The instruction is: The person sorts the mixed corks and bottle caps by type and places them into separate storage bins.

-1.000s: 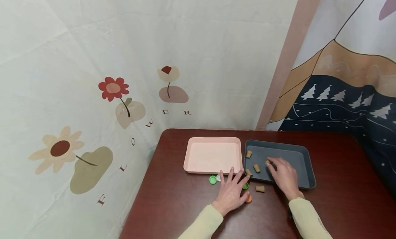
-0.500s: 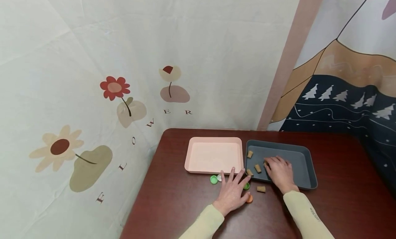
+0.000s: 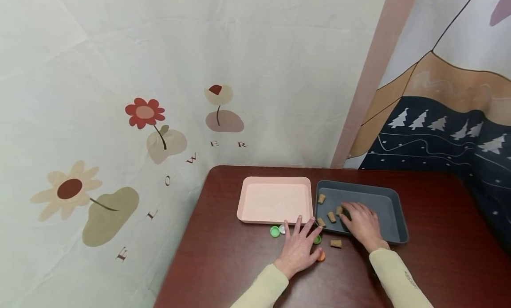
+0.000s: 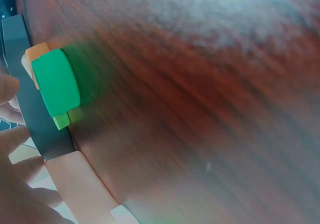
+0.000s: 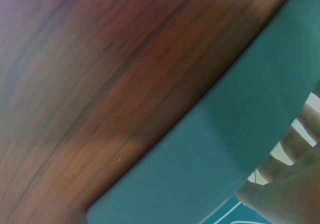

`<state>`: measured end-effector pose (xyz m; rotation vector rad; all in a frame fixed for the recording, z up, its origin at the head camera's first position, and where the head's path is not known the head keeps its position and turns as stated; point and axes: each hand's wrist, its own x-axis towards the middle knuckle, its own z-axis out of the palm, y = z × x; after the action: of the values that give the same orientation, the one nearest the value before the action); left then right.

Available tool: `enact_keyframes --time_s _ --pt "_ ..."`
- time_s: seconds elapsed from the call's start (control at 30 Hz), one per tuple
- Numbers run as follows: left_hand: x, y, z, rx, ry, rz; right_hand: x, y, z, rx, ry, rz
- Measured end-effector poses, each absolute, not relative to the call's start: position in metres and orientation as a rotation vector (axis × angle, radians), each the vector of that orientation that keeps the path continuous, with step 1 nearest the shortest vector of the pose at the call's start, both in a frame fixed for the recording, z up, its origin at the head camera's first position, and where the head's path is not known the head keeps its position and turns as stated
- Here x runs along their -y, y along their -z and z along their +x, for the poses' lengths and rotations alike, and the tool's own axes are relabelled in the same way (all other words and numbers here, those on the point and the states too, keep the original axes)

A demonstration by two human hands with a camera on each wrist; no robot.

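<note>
My left hand [image 3: 298, 246] is spread flat, with straight fingers reaching to the pink tray's near edge. Its thumb is beside an orange bottle cap [image 3: 321, 256]. A green cap [image 3: 317, 239] lies by its fingers on the right; a light green cap [image 3: 275, 231] and a white cap [image 3: 282, 229] lie to the left. My right hand [image 3: 364, 224] is over the dark grey tray [image 3: 389, 210], fingers loosely bent. Just left of its fingertips a cork [image 3: 339, 210] lies in the tray. Other corks there include one [image 3: 331, 217] close by and one [image 3: 321, 199] near the left wall.
The pink tray [image 3: 275, 199] stands left of the grey one on the dark red wooden table [image 3: 223, 263]. One cork [image 3: 336, 243] lies on the table before the grey tray. The right wrist view shows the grey tray's outer wall [image 5: 200, 149]. A printed cloth [image 3: 279, 77] hangs behind.
The right hand moved left inside the grey tray with the cork, then shifted slightly back; the cork now shows beside the fingertips, nearer the other corks. The left hand stays put.
</note>
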<state>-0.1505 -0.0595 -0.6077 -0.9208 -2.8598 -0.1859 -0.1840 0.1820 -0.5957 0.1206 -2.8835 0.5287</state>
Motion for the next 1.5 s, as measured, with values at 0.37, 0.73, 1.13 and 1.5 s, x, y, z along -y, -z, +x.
enact_keyframes --time_s 0.37,0.73,1.13,1.5 --pt "0.07 0.606 -0.149 2.846 0.241 -0.916 -0.185 0.591 -0.158 2.81 -0.586 0.171" --pt "0.091 0.602 -0.15 2.844 0.346 -0.788 -0.178 0.585 -0.135 2.742 -0.549 0.26" --pt "0.119 0.602 -0.153 2.793 0.441 -0.662 -0.169 0.587 -0.115 2.763 -0.593 0.368" --pt "0.134 0.604 -0.152 2.728 0.506 -0.615 -0.164 0.595 -0.1 2.729 -0.591 0.597"
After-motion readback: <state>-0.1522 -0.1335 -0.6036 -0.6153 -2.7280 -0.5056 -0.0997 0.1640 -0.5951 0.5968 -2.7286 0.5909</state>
